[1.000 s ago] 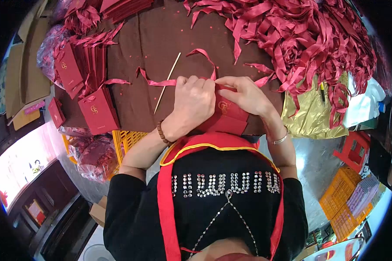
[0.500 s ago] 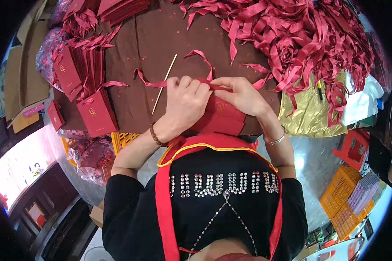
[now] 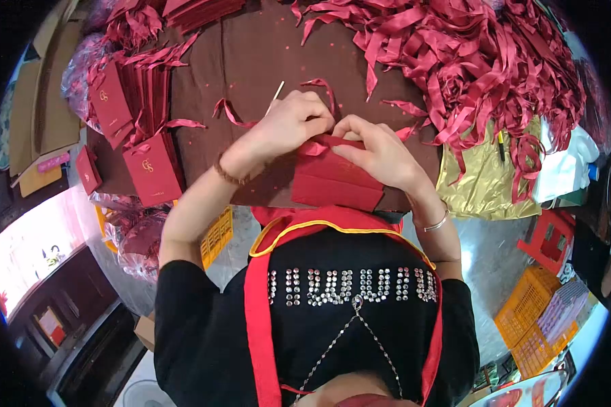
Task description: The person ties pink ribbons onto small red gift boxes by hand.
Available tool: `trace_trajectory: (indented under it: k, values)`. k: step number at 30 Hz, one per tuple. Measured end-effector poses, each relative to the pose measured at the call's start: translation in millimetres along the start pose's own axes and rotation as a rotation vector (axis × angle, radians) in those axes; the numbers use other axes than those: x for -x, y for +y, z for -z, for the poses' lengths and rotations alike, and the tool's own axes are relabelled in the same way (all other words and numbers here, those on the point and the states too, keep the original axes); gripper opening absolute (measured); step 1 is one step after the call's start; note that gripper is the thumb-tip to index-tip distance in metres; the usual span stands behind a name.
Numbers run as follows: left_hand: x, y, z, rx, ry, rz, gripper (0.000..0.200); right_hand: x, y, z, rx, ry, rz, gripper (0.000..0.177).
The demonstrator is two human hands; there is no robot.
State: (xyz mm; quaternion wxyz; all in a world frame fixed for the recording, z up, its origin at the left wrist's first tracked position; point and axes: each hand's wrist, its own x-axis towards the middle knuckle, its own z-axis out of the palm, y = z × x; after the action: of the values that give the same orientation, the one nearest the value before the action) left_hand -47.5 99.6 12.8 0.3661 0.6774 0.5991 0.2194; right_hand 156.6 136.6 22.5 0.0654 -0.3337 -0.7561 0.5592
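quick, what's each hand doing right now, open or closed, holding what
Left hand: fingers curled near the packet's top edge; cannot tell whether it grips anything.
Right hand: closed, holding the red packet.

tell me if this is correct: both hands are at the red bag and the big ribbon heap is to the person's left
Not quite: the head view shows the big ribbon heap to the person's right. The rest stands: the left hand and right hand are both at the red bag.
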Motion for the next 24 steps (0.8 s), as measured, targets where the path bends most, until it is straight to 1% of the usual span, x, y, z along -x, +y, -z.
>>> trace_trajectory:
  k: [2,3,4,5,6,7,9,10,11,13,14,16,20,22,23,24]
  values:
    - [-14.1,-17.6,3.9,0.165,-0.362,-0.081,0.019,0.7,0.2,-1.5,-0.009,-0.012,0.008,0.022]
    - [-20.7,-19.4,7.1,0.162,-0.359,-0.082,0.019,1.0,4.2,-4.5,-0.026,0.021,0.073,0.021]
    - [-27.5,-18.2,10.4,0.216,-0.541,-0.145,0.021,1.4,6.1,-6.2,-0.043,0.054,0.136,0.021]
    - [-33.7,-16.3,13.6,0.269,-0.723,-0.209,0.023,2.0,4.7,-6.1,-0.041,0.053,0.136,0.021]
    - [-39.2,-13.4,17.9,0.229,-0.806,-0.230,0.025,2.5,2.4,-5.5,-0.053,0.035,0.147,0.020]
    - [-42.7,-12.0,19.0,0.228,-0.802,-0.231,0.025,2.7,0.0,-4.7,-0.064,0.018,0.158,0.020]
    - [-48.6,-9.4,19.3,0.189,-0.997,-0.216,0.027,5.3,-3.1,-1.9,-0.071,0.005,0.158,0.019]
    - [-48.5,-7.6,18.1,0.187,-1.025,-0.152,0.026,6.1,-4.1,-0.5,-0.081,-0.006,0.155,0.019]
    - [-47.9,-9.9,15.9,0.188,-1.022,-0.152,0.026,6.5,-4.9,0.4,-0.079,-0.008,0.156,0.019]
    - [-45.5,-15.9,9.5,0.334,-1.030,-0.137,0.022,6.7,-5.3,1.2,-0.058,-0.033,0.137,0.020]
    - [-44.1,-17.4,8.0,0.337,-1.029,-0.136,0.022,6.5,-4.8,1.1,-0.059,-0.036,0.136,0.020]
    - [-41.3,-17.5,7.1,0.420,-0.964,-0.022,0.017,5.1,-3.9,1.5,-0.125,-0.056,0.111,0.022]
    - [-42.2,-27.8,0.8,0.501,-0.896,-0.025,0.016,1.2,-0.9,0.7,-0.107,-0.069,0.110,0.024]
    - [-46.4,-21.5,6.6,0.537,-0.755,0.066,0.017,0.2,-1.9,-2.0,-0.017,-0.109,0.309,0.023]
    - [-47.0,-18.6,10.3,0.535,-0.755,0.067,0.017,-0.4,-3.1,-3.1,-0.018,-0.108,0.310,0.023]
    - [-47.8,-15.6,13.9,0.503,-0.628,0.104,0.019,-0.9,-4.5,-3.9,-0.032,-0.115,0.260,0.023]
